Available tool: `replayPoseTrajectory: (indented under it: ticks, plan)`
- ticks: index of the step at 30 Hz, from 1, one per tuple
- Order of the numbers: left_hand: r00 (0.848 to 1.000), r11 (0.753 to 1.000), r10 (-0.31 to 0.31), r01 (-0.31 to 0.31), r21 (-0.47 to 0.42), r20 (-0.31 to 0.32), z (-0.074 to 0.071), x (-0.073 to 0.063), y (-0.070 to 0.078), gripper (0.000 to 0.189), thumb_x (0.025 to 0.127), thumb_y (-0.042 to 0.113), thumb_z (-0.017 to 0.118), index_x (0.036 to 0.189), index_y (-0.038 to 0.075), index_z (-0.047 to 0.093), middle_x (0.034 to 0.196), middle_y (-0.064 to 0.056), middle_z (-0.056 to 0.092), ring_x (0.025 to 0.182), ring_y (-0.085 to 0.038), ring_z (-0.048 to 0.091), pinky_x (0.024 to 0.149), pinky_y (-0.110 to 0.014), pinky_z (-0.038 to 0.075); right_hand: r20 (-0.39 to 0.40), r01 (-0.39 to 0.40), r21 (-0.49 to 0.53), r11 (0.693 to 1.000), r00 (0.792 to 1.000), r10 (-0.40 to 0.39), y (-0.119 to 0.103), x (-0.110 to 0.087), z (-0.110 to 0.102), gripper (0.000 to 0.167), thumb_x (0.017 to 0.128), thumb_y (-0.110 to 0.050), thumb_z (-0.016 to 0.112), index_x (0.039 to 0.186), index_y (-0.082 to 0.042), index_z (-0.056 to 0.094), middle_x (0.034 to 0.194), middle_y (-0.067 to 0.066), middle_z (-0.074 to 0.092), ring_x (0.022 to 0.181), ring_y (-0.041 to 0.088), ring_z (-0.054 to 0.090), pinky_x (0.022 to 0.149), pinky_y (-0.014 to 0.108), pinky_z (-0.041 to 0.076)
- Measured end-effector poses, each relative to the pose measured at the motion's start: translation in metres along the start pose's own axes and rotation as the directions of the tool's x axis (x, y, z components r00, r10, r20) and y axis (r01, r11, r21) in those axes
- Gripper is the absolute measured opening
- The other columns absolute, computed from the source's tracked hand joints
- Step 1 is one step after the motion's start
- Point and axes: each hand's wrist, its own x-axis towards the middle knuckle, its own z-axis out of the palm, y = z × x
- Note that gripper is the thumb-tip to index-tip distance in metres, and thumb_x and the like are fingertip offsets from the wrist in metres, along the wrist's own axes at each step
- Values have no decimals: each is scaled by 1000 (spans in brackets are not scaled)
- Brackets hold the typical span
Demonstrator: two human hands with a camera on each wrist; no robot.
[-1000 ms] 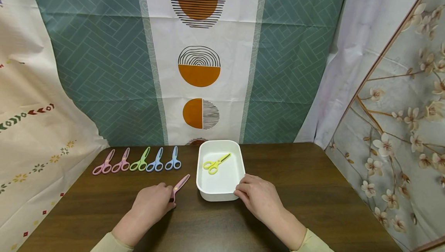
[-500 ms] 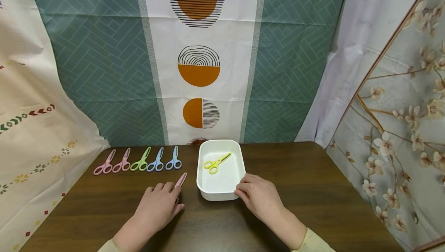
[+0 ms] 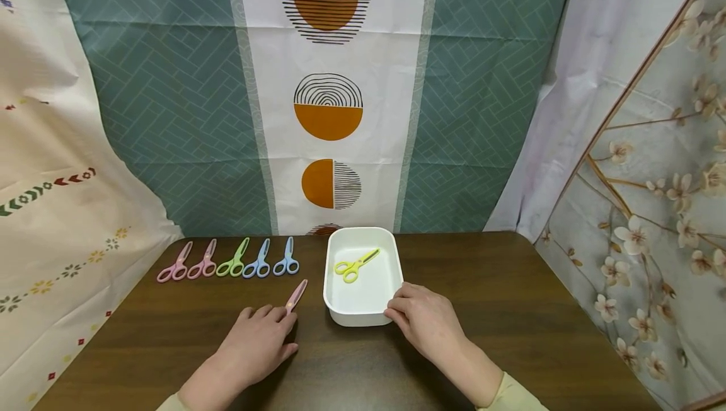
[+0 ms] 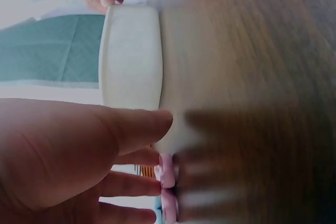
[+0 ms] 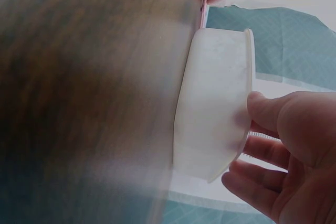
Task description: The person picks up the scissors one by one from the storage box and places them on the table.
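Fingers of my left hand (image 3: 252, 345) lie extended on the handles of a pair of pink scissors (image 3: 296, 296), which rests on the table left of a white container. In the left wrist view the pink handle loops (image 4: 168, 171) show at the fingertips, and the thumb stands apart from them. My right hand (image 3: 425, 319) pinches the near right corner of the white container (image 3: 358, 320), thumb on the outer side of the rim, as the right wrist view shows. Inside the container is a pair of yellow scissors (image 3: 356, 265), blades toward the back right.
Along the table's back left stands a row of scissors: two pink pairs (image 3: 174, 267), a green pair (image 3: 232, 263) and two blue pairs (image 3: 286, 261). The brown table (image 3: 488, 285) ends at a patterned cloth (image 3: 476, 146) behind, with cloths hanging at both sides.
My left hand has loosened its grip on the pink scissors and its fingers have straightened over the handles. The scissors have turned slightly, pointing more toward the back. My right hand stays at the container.
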Motion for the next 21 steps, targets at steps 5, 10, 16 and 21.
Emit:
replayPoseTrajectory:
  ticks: [5,10,16,21]
  plan:
    - [997,996,13,-6,-84,79,-1,-3,-5,53,97,44,85,136,11,71,141,-15,69,130,-41,65,102,-69,49,3,-1,-3,1000,1000,1,0,0,-1,10,91,-23,93,88,-24,83,92,-12,70,86,9,66,68,30,57]
    - [995,992,37,-25,-126,93,1,-7,-10,55,98,43,84,140,10,70,146,-17,67,133,-44,64,104,-71,48,0,-2,-2,1000,1000,2,0,0,-1,10,92,-24,92,88,-24,83,92,-12,70,86,9,66,68,31,57]
    - [997,992,45,-37,-119,70,3,-14,-14,54,99,43,82,140,10,71,147,-17,68,133,-44,64,107,-70,46,5,-7,-10,1000,1000,7,0,0,0,10,92,-24,92,89,-24,83,92,-12,70,87,9,66,69,31,58]
    - [999,995,22,-18,-101,42,6,-21,-18,52,98,43,83,136,9,71,144,-20,69,129,-45,67,106,-72,46,-3,1,-9,1000,1000,-1,0,0,1,10,91,-23,92,88,-24,83,92,-12,70,87,9,67,68,31,58]
